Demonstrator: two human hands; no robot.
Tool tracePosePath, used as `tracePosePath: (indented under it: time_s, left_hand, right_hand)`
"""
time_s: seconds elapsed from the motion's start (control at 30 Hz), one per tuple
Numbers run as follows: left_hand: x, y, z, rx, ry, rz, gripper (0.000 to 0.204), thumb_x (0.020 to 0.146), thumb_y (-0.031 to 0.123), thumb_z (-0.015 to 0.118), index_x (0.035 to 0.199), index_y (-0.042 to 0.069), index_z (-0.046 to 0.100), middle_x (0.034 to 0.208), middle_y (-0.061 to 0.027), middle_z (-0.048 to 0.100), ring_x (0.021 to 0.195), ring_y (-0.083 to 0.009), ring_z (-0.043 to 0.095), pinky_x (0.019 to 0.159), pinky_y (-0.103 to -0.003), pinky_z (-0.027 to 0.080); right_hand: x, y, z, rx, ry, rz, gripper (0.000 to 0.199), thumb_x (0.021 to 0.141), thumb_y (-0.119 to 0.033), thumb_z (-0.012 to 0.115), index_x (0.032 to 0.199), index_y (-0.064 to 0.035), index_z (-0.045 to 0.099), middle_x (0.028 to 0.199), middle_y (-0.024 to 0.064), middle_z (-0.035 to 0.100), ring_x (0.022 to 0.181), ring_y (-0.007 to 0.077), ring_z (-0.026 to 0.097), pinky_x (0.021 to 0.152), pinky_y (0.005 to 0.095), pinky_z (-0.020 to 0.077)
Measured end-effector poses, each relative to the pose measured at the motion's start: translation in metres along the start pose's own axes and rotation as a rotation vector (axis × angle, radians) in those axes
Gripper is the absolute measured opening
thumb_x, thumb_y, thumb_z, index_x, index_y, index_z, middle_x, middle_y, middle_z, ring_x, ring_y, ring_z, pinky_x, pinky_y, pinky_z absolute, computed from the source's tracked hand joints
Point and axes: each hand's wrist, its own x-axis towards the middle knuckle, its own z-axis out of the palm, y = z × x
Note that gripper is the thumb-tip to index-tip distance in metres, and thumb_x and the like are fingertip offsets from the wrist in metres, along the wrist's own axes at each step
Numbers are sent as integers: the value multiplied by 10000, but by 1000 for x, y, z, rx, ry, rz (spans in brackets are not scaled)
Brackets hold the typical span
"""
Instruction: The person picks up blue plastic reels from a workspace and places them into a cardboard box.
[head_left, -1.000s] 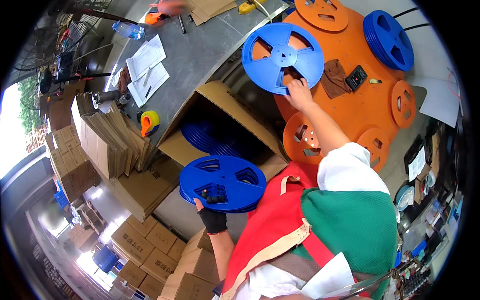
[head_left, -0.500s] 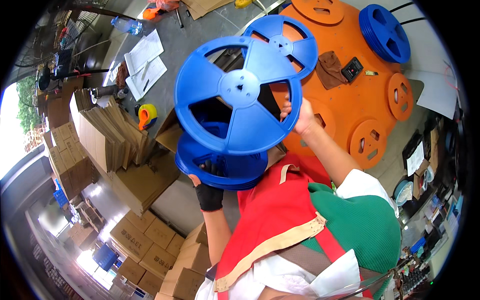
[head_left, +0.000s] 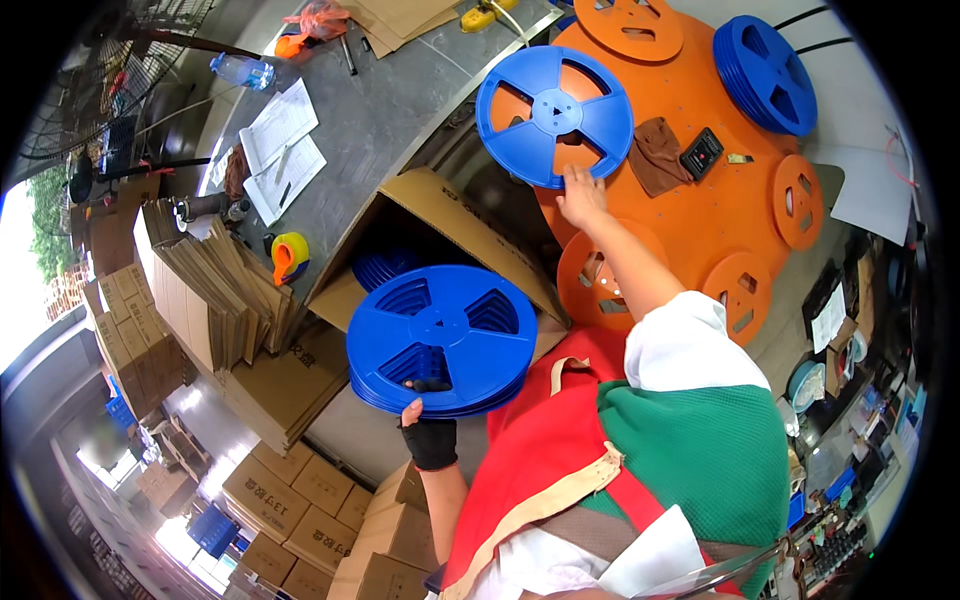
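My left hand, in a black fingerless glove, is closed on the near rim of a stack of blue plastic reels, its fingers through a cutout. The stack is tilted in front of my red apron, beside an open cardboard box with more blue reels inside. My bare right hand reaches forward, fingers at the near rim of another blue reel, apparently gripping it. That reel lies over the big orange round table; the fingertips are partly hard to make out.
Orange discs ring the orange table, with a stack of blue reels at far right. A brown cloth and black device lie on it. Left are a grey worktop, papers, tape dispenser and flattened cartons.
The reel my right hand held up is now on top of the left-hand stack. My right hand has moved forward to the reel on the orange table. My left hand has come slightly nearer.
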Motion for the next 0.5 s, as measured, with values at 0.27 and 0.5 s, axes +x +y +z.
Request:
tracePosePath:
  time_s: [0.27, 0.5]
  left_hand:
    - [-12, 15, -43, -100, -80, 23, 272, 828, 226, 559, 1087, 150, 523, 842, 46, 549, 815, -148, 543, 800, -383, 440]
    - [-12, 6, -45, 8, 1, 67, 280, 840, 236, 571, 1097, 140, 516, 938, 18, 546, 860, -156, 532, 801, -386, 441]
  right_hand:
    - [-2, 2, -24, -109, 64, -227, 346, 756, -173, 636, 1073, -67, 544, 1128, 87, 538, 1128, 255, 470, 973, 473, 311]
    - [-93, -41, -111, 1660, 251, -165, 191, 893, -250, 487, 855, -66, 522, 753, 73, 545, 635, 164, 545, 612, 321, 455]
